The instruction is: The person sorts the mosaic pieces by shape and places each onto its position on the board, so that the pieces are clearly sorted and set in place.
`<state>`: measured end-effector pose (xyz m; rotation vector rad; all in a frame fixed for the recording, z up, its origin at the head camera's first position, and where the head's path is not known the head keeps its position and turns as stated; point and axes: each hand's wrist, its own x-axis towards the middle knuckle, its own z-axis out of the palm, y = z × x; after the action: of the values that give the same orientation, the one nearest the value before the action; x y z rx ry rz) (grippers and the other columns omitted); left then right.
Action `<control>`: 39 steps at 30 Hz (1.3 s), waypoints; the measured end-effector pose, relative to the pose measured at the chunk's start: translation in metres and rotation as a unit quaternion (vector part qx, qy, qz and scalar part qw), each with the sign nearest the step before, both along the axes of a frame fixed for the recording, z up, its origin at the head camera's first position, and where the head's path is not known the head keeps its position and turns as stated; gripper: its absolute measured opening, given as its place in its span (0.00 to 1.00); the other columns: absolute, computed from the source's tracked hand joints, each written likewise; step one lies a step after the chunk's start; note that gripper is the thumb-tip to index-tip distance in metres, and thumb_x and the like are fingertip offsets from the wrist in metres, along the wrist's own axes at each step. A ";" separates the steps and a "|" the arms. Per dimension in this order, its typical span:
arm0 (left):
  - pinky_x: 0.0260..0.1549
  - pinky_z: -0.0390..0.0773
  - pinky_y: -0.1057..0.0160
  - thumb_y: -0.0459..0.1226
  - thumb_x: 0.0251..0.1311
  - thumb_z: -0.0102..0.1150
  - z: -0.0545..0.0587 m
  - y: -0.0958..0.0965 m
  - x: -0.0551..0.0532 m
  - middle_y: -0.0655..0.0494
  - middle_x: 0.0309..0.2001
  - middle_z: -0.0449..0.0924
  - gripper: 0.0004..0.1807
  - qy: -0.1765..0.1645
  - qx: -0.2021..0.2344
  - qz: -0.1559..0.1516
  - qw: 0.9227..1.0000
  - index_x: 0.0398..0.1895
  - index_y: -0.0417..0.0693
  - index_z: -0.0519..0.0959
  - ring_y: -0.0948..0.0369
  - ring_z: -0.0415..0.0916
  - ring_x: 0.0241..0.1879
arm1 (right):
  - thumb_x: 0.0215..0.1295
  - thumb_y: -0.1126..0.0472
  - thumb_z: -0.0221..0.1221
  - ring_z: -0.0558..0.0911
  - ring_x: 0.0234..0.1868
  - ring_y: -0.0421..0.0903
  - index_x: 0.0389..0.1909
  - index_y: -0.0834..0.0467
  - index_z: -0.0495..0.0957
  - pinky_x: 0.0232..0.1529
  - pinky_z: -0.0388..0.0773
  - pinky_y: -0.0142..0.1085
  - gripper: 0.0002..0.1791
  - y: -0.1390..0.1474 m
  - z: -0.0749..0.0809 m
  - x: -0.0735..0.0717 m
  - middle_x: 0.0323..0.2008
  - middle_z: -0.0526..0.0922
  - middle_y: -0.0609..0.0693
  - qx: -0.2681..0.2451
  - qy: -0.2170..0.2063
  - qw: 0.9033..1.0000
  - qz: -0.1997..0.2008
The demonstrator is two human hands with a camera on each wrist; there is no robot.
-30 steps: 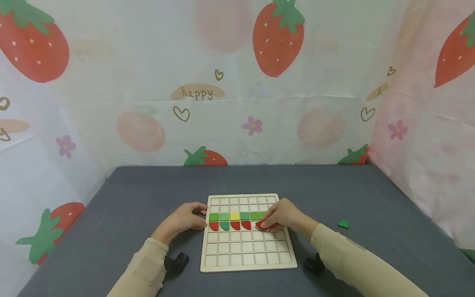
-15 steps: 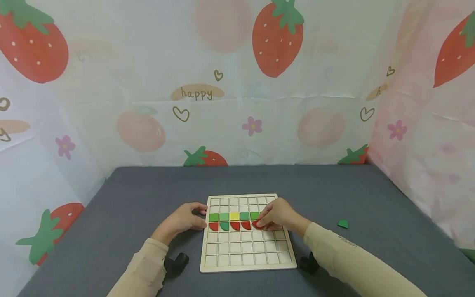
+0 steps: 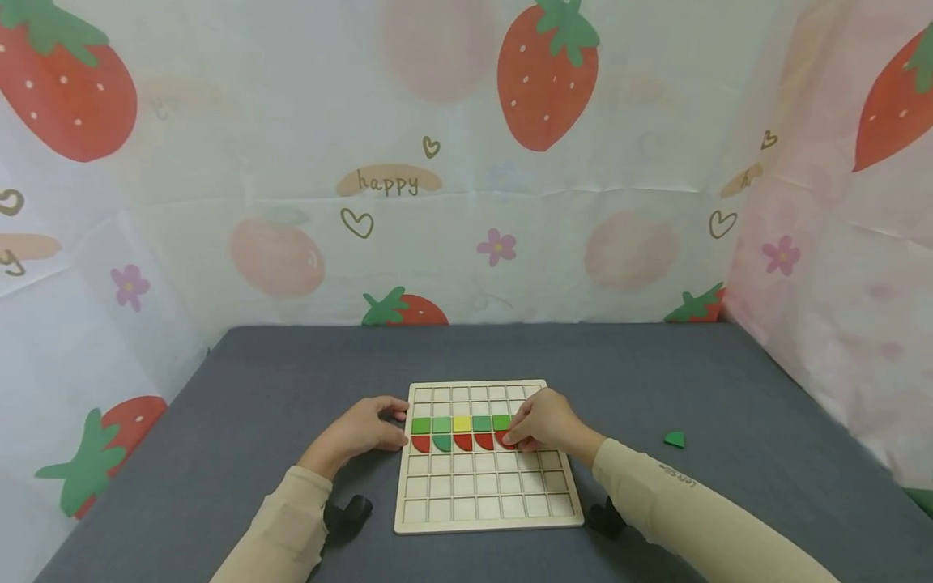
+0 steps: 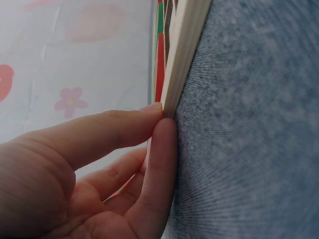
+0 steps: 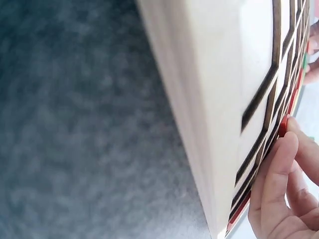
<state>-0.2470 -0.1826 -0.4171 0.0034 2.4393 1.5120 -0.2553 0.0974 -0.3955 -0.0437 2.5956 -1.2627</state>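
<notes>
A pale wooden grid board [image 3: 475, 486] lies on the table. At its left edge is my left hand [image 3: 355, 429], its thumb and fingertips holding the rim, seen close up in the left wrist view. My right hand [image 3: 551, 423] pinches a red quarter-circle tile [image 3: 502, 440] at the fifth cell of the lower filled row; in the right wrist view this tile [image 5: 283, 125] sits at the fingertips. Quarter-circles to its left are red, green [image 3: 441, 443], red and red. Above runs a row of green squares with one yellow square [image 3: 462, 423]. My right hand hides that row's right end.
A loose green quarter-circle tile [image 3: 675, 439] lies on the dark grey tablecloth [image 3: 291, 364], right of the board. Black wrist-camera mounts [image 3: 348, 518] sit under both sleeves. A strawberry-print curtain [image 3: 437, 267] stands behind the table. A red strip [image 5: 239, 211] shows near the board's right edge.
My right hand has shifted slightly left and brought the red quarter-circle tile into the fifth cell, where it was tilted above it before. My left hand and the board stay put.
</notes>
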 end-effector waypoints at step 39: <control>0.43 0.87 0.57 0.24 0.53 0.64 0.003 0.001 0.003 0.41 0.52 0.73 0.32 0.003 -0.007 -0.005 1.000 0.65 0.31 0.70 0.59 0.80 0.40 | 0.59 0.58 0.70 0.85 0.42 0.46 0.49 0.65 0.84 0.49 0.85 0.45 0.20 0.129 0.029 -0.001 0.47 0.86 0.57 0.020 0.037 0.999 0.025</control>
<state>-0.2443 -0.1815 -0.4140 0.0162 2.4502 1.4935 -0.2563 0.2264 -0.3662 -0.1505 2.6643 -1.2130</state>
